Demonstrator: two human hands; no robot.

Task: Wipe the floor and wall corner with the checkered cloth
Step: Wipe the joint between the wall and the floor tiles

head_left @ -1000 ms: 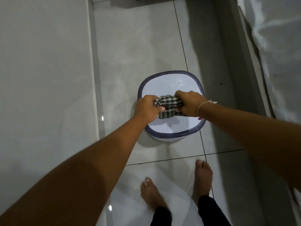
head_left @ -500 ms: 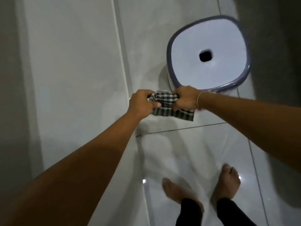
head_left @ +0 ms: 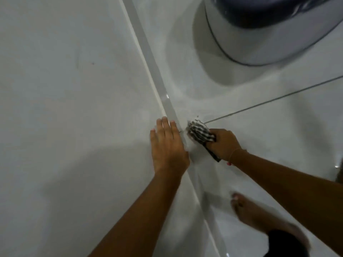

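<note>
**Cloth at the wall-floor seam**

Head view: right hand point(head_left: 225, 144) is clenched on the bunched cloth point(head_left: 199, 133), pressing its free end onto the floor point(head_left: 259, 145) just beside the seam point(head_left: 167, 101) where wall point(head_left: 65, 89) meets tile, prob. so the wad gets into the corner. Left hand point(head_left: 167, 147) lies flat and released, fingers spread on the wall, likely as a brace while crouching. Stool point(head_left: 269, 34) stands near, up the seam; it could block a long stroke that way. Bare foot point(head_left: 259, 216) sits behind, blurred. Grout line point(head_left: 278, 97) runs off to the right.
</note>
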